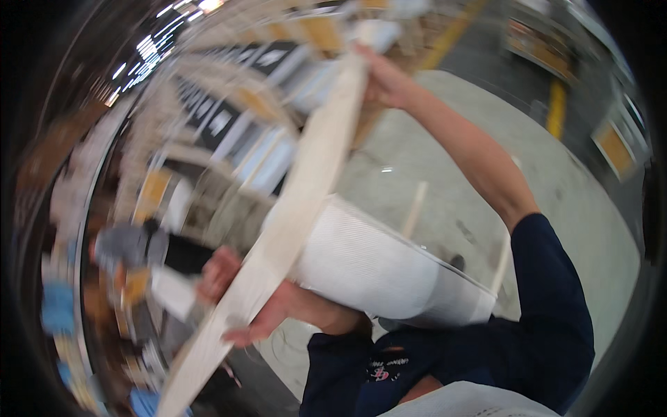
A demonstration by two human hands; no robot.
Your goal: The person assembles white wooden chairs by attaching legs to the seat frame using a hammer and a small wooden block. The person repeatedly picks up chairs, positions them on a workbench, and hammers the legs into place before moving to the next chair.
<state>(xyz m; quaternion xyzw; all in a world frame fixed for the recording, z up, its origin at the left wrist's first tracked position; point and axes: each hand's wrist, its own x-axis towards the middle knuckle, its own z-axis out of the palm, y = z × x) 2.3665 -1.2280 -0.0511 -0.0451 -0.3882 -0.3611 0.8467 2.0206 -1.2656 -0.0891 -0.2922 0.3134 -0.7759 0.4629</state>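
Head view shows a long pale board [309, 174], probably wood, slanting across the person's front from the far middle to the near left, seemingly raised above the grey floor [563, 201]. The right hand [382, 82], on an outstretched arm, is closed on the right edge near the far end. The left hand [274, 316] grips lower down, its near digits against the right edge; blurred fingers beyond the left edge seem to be its own, though I cannot be sure. Between board and chest lies a white textured panel [375, 257], its far left end meeting or just behind the board; I cannot tell what supports it. A person in a grey top [132, 247] is farther off to the left.

The step in hand looks like handling or turning the board with both hands. The next move probably calls for steady grips at both places, with the near left end kept away from nearby things.
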